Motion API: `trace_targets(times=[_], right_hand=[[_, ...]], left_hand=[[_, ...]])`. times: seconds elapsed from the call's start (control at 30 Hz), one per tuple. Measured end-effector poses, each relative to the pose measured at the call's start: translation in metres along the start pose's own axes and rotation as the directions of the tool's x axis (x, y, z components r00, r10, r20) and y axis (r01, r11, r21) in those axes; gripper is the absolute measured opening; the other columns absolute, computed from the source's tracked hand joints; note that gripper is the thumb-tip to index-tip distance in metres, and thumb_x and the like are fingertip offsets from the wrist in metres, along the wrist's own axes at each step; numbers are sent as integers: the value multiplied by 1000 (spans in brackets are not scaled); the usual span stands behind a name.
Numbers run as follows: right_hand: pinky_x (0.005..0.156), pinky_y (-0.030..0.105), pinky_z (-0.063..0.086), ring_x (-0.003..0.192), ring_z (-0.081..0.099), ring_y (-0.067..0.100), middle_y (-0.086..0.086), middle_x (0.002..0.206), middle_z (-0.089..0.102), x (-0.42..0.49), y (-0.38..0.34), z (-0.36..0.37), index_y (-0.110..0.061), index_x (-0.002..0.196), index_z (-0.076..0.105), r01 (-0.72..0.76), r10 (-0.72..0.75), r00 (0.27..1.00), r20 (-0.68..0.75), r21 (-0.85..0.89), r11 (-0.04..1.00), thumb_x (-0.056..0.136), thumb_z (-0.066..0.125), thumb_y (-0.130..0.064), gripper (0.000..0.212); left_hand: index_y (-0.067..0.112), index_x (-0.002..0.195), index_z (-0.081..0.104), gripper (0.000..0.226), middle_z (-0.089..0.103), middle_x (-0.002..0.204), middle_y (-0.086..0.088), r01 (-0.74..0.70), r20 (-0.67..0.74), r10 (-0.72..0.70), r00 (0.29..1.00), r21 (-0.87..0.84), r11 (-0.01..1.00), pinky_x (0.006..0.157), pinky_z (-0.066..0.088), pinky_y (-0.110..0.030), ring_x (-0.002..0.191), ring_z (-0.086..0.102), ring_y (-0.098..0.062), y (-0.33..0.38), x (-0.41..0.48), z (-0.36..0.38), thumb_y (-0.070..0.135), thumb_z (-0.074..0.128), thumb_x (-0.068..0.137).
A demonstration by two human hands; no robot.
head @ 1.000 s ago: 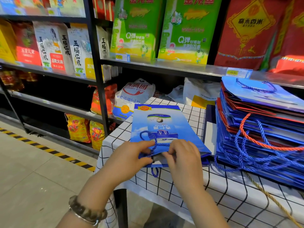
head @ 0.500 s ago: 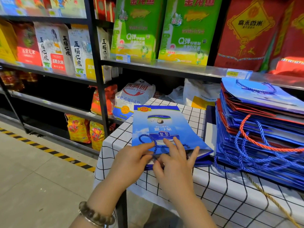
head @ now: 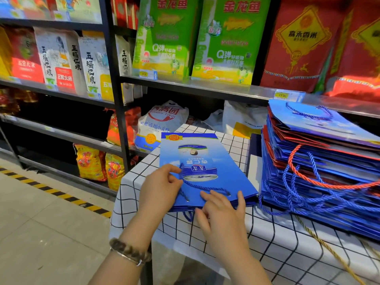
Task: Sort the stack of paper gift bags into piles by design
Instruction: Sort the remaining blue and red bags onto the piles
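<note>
A flat blue gift bag [head: 202,150] with a can picture lies on top of a small pile of like bags on the checked tablecloth [head: 273,251]. My left hand [head: 161,187] curls its thumb and fingers at the bag's left edge, by the blue rope handle [head: 202,187]. My right hand [head: 223,214] rests with spread fingers on the bag's near edge. To the right stands a tall mixed stack of blue and red gift bags [head: 320,161], with an orange-red rope handle [head: 298,175] hanging out.
Black store shelves [head: 115,89] with rice and flour bags stand behind and left of the table. A flour sack [head: 162,124] sits just beyond the table's far edge. Tiled floor with a yellow-black stripe [head: 61,195] lies to the left.
Both hands slid along the blue bag's near edge and laid its rope handle flat on top. My right hand's fingers went from curled over the edge to spread.
</note>
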State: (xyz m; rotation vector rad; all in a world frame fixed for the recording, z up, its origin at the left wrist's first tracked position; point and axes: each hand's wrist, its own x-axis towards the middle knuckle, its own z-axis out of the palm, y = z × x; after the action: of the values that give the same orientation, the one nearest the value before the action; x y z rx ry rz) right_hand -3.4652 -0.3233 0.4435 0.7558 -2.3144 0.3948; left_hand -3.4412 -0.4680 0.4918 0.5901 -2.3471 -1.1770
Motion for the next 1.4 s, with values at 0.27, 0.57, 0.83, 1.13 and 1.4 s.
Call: trace_targets(times=[0.27, 0.57, 0.83, 1.13, 1.4], right_hand=[[78, 29, 28, 83, 67, 11, -11, 93, 71, 17, 11, 4, -28, 89, 69, 165, -162, 984, 77, -32, 986, 42, 89, -37, 53], [72, 26, 30, 63, 60, 14, -12, 66, 65, 41, 8, -24, -24, 83, 70, 242, -211, 955, -207, 140, 960, 79, 47, -29, 24], [90, 22, 28, 87, 58, 11, -8, 91, 68, 59, 5, -63, -22, 102, 59, 293, -204, 905, -373, 200, 935, 76, 54, -23, 27], [112, 23, 24, 132, 28, -6, -16, 146, 29, 92, 19, -71, -45, 134, 21, -95, 430, 891, -146, 866, 491, 70, 70, -42, 80], [70, 20, 42, 83, 60, 3, -15, 87, 63, 124, 13, -41, -29, 93, 56, -330, 349, 921, 174, 825, 459, 83, 68, -12, 23]], left_hand=[[34, 79, 58, 25, 65, 77, 6, -39, 63, 45, 997, -98, 994, 62, 46, -16, 75, 60, -7, -14, 6, -1, 10, 60, 88], [22, 134, 46, 53, 46, 138, -2, -160, -74, 150, 986, -154, 975, 90, 50, -37, 121, 49, -19, -37, 31, -27, 7, 63, 86], [12, 62, 69, 26, 70, 82, 0, -175, -162, 126, 979, -336, 926, 61, 51, -20, 79, 65, -18, -22, 50, -35, 0, 55, 81], [11, 85, 65, 7, 63, 61, 16, -248, -303, 114, 946, -451, 857, 56, 43, -16, 57, 57, 2, 19, 64, -74, 6, 68, 80], [17, 84, 60, 11, 67, 73, 6, -295, -353, 80, 932, -614, 732, 62, 52, -23, 63, 61, -5, 54, 83, -111, 8, 66, 84]])
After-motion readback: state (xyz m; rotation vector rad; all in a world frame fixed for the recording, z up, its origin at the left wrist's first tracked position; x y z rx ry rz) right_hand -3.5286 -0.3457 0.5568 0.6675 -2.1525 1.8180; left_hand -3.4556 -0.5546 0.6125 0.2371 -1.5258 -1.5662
